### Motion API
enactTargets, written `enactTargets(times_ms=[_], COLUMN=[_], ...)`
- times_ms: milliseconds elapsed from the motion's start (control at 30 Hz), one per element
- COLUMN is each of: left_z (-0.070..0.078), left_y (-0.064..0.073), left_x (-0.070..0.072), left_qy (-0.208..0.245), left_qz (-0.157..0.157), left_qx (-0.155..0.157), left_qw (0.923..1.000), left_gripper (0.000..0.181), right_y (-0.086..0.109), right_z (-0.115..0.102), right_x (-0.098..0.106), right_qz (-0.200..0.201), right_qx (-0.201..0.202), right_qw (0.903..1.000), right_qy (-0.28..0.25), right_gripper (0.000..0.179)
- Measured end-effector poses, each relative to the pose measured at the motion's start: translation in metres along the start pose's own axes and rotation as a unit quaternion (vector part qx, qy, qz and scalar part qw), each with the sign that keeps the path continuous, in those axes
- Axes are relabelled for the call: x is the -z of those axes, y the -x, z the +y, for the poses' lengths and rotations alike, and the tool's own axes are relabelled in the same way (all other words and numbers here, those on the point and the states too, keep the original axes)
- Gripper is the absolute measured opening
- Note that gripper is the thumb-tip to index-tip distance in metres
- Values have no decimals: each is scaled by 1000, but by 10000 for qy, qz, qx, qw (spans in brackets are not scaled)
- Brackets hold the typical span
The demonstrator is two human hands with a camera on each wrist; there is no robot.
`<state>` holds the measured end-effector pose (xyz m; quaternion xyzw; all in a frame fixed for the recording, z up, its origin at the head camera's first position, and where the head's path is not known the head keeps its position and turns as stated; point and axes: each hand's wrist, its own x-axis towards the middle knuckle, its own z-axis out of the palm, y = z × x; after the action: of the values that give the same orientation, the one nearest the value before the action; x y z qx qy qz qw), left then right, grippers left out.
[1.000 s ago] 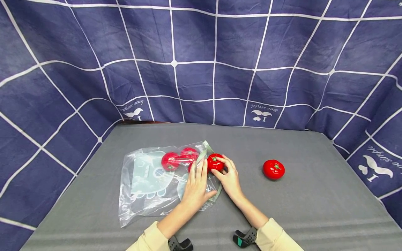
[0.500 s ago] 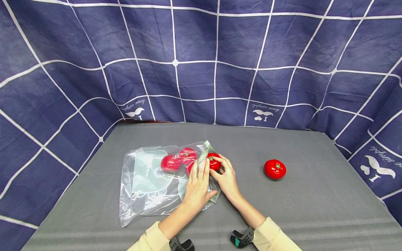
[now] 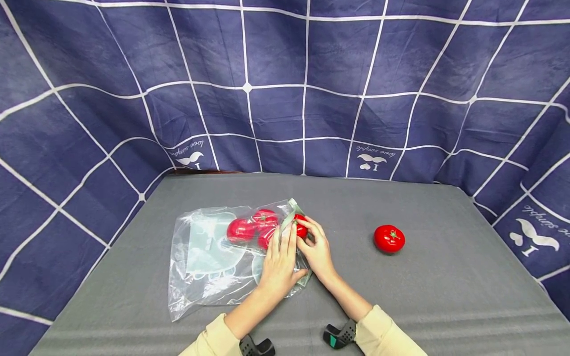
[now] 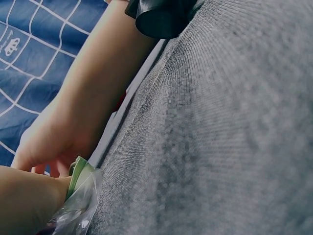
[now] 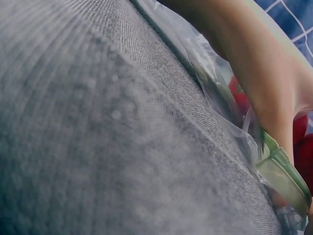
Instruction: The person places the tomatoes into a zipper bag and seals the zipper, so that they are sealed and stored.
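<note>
A clear zip bag (image 3: 182, 296) with pale green print lies flat, its green-edged mouth to the right. Three tomatoes show through its plastic, among them a left one (image 3: 241, 231) and a back one (image 3: 265, 217). My left hand (image 3: 277, 269) rests on the mouth end with long straight fingers, its thumb spread. In the right wrist view, the green zip strip (image 5: 286, 178) stands in front of the left thumb. My right hand (image 3: 318, 253) grips another tomato (image 3: 300, 225) at the mouth; the strip and fingers partly cover it.
A loose tomato (image 3: 389, 239) sits to the right on the grey table (image 3: 445, 277). A blue grid-patterned curtain (image 3: 334, 118) hangs behind and at both sides. Black wrist cameras are worn on both wrists.
My right hand has moved left with its tomato, which now lies closer against the bag's mouth. The tomatoes inside have shifted slightly left. My left hand has stayed almost in place.
</note>
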<state>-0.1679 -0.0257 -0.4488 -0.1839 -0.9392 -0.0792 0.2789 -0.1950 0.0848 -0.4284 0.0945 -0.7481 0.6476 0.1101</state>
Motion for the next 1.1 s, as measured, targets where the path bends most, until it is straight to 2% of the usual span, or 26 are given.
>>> enactTargets(times_ms=[200, 267, 467, 667, 800, 1100], left_z=[0, -1, -1, -1, -1, 0], left_y=[-1, -1, -1, -1, -1, -1], left_x=[0, 0, -1, 0, -1, -1], left_qy=[-147, -134, -51, -17, 6, 114], left_qz=[-12, 8, -49, -65, -36, -111], left_qx=[-44, -51, -56, -45, -84, -56], left_qw=[9999, 9999, 10000, 10000, 10000, 9999], left_gripper=[113, 113, 113, 112, 112, 113], right_y=[-1, -1, -6, -6, -6, -4], right_z=[3, -1, 21, 24, 24, 22], right_x=[1, 1, 2, 0, -1, 0], right_qz=[-14, -52, -46, 6, -82, -278], right_qx=[310, 180, -252, -59, -251, -627], right_qw=[9995, 9998, 9976, 9986, 9979, 9913], right_qy=[-40, -119, -642, -526, -592, -1128], right_gripper=[33, 33, 38, 41, 43, 42])
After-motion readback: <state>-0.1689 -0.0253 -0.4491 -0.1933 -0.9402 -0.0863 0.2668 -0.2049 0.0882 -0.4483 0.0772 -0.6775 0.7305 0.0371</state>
